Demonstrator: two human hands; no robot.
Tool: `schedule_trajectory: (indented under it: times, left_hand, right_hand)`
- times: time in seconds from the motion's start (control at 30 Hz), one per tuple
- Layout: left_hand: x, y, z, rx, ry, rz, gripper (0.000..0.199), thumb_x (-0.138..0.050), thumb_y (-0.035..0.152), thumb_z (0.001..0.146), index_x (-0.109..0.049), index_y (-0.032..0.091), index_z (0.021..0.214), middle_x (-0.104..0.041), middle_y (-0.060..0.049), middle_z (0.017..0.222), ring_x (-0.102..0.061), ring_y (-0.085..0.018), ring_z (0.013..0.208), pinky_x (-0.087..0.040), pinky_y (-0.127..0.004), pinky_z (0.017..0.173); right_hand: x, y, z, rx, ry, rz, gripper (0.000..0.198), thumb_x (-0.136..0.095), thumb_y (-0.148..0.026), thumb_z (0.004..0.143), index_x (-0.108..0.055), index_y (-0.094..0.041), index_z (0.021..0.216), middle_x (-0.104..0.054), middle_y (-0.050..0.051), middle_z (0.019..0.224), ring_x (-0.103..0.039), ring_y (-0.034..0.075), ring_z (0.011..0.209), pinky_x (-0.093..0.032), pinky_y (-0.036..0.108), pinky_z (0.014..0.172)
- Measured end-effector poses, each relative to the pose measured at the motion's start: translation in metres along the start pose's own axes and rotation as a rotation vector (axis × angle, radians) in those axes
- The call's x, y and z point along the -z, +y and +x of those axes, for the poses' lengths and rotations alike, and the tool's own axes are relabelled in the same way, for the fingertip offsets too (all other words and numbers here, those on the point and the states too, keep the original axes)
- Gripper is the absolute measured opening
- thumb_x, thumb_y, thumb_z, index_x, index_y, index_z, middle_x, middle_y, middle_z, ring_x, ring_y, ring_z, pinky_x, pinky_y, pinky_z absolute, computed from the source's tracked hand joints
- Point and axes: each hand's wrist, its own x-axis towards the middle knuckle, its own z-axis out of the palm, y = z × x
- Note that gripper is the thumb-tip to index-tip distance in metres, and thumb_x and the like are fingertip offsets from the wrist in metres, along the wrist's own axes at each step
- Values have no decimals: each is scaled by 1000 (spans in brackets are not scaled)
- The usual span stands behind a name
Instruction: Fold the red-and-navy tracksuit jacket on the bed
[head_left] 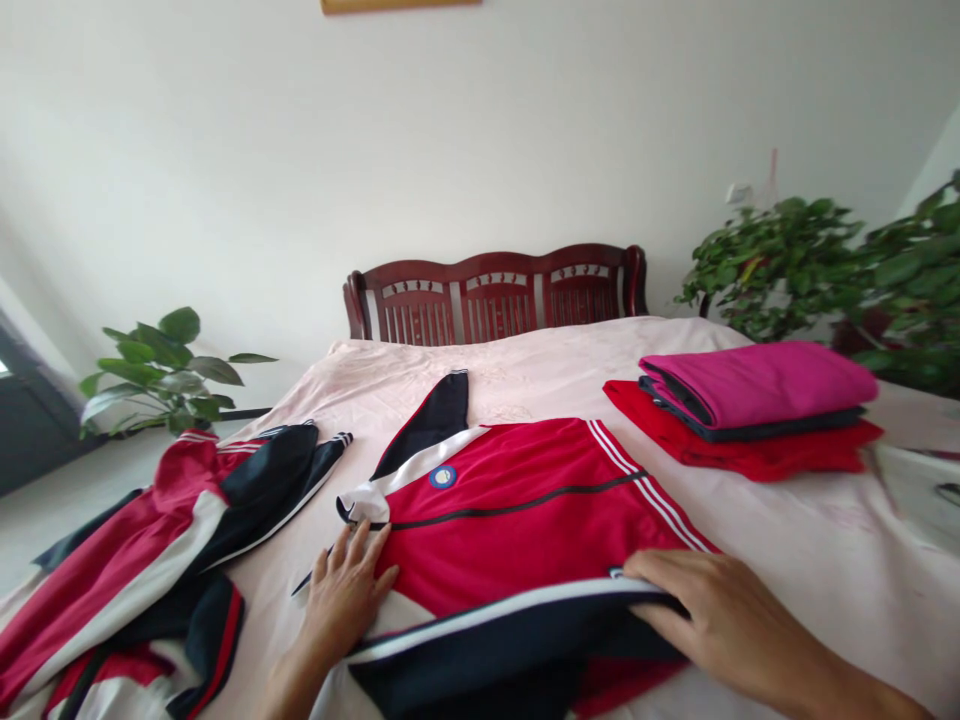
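Observation:
A red, navy and white sports jacket (510, 510) lies spread on the pink bed sheet (787, 540) in front of me. My left hand (345, 595) rests flat on its left part, fingers apart, near the white collar. On the right, my right hand (720, 615) lies over the navy hem with the white stripe, fingers curled on the fabric's edge. A navy sleeve (439, 410) stretches away toward the headboard.
A heap of similar red and navy clothes (150, 560) lies at the left edge of the bed. A folded stack of magenta and red garments (750, 405) sits at the right. A dark wooden headboard (495, 295) stands behind. Potted plants flank the bed, one on the left (161, 370), one on the right (817, 265).

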Motion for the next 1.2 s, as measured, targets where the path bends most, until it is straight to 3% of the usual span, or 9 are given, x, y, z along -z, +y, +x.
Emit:
schedule_trajectory:
  times: [0.13, 0.3, 0.43, 0.53, 0.67, 0.77, 0.87, 1.1, 1.2]
  left_hand:
    - [6, 3, -3, 47, -27, -6, 59, -40, 45, 94, -39, 29, 151, -34, -6, 160, -26, -34, 148, -22, -56, 116]
    - [22, 25, 0, 27, 14, -3, 48, -45, 38, 92, -57, 30, 138, -46, -8, 153, -27, -37, 147, -13, -64, 116]
    - [32, 51, 34, -125, 93, -99, 49, -37, 42, 97, -53, 27, 141, -48, -7, 152, -29, -32, 147, -20, -55, 118]
    - [26, 56, 65, -154, 75, -102, 53, -33, 42, 99, -45, 25, 147, -43, -9, 155, -28, -32, 148, -24, -52, 117]
    - [6, 34, 86, -135, 52, -65, 54, -34, 40, 99, -43, 23, 148, -38, -12, 158, -31, -33, 146, -26, -52, 116]
    - [-6, 16, 90, -110, 72, -46, 55, -35, 43, 99, -41, 23, 150, -37, -11, 158, -31, -29, 147, -24, -45, 118]
    - [-11, 11, 89, -90, 94, -48, 55, -33, 44, 99, -42, 23, 149, -38, -11, 158, -31, -28, 146, -23, -41, 119]
    - [-15, 14, 86, -105, 154, -50, 54, -37, 45, 99, -45, 24, 147, -40, -10, 157, -32, -26, 146, -23, -41, 119]
    - [-18, 15, 87, -119, 189, -24, 52, -39, 45, 98, -47, 25, 146, -43, -11, 155, -35, -28, 145, -26, -44, 118]
  right_hand:
    - [-4, 22, 15, -64, -116, 129, 39, -64, -43, 81, -68, -30, 117, -69, 7, 122, -64, 28, 112, -48, 40, 96]
    - [-14, 9, 54, -46, -98, 162, 64, -45, -56, 93, -46, -22, 147, -43, 11, 154, -38, 27, 142, -31, 45, 117]
    - [-42, -18, 102, 69, -171, 25, 68, -43, -51, 95, -37, -15, 152, -31, 15, 159, -25, 28, 148, -23, 49, 120]
    - [-65, -13, 137, 130, -152, -101, 66, -48, -47, 93, -37, -18, 152, -27, 13, 161, -19, 30, 150, -16, 51, 121]
    - [-72, 41, 160, 65, -110, -228, 61, -42, -47, 95, -42, -17, 149, -34, 14, 158, -27, 30, 147, -18, 52, 120]
    - [-62, 92, 158, -68, -34, -335, 61, -35, -46, 96, -43, -15, 148, -35, 14, 157, -28, 29, 147, -19, 52, 120]
    - [-56, 124, 150, -164, 17, -395, 62, -32, -47, 96, -39, -19, 151, -29, 9, 161, -27, 27, 148, -22, 54, 118]
    - [-56, 123, 151, -204, 10, -454, 59, -33, -40, 95, -40, -19, 150, -30, 9, 161, -30, 25, 146, -23, 50, 118]
    - [-40, 110, 167, -228, -90, -430, 51, -40, -35, 92, -55, -18, 138, -45, 12, 152, -42, 30, 139, -28, 54, 114]
